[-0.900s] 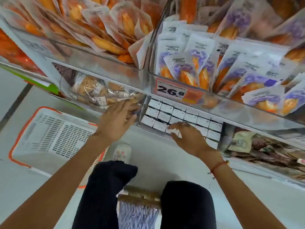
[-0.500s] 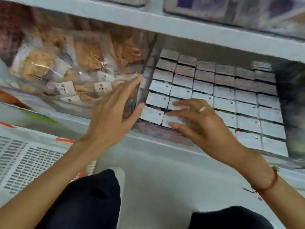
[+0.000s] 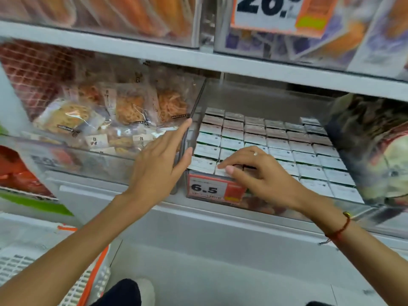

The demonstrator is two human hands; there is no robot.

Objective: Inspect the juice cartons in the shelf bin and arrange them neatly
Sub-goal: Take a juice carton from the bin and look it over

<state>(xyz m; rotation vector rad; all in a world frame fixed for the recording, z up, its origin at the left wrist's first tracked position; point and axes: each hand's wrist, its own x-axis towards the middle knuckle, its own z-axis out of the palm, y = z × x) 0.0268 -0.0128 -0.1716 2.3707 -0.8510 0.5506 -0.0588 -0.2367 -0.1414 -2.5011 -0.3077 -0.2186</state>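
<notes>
Cartons [image 3: 273, 149] packed in rows in clear shelf bin [image 3: 313, 212], 2 o'clock | left hand [image 3: 157, 165] flat, fingers straight against bin's side wall | right hand [image 3: 258, 173] curled, fingertips on front-row carton | risk: tugging one could topple its tight neighbours.

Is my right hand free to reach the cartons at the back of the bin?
Probably yes. The right hand is already over the front juice cartons, the bin is open-topped, though the shelf above leaves limited headroom.
</notes>
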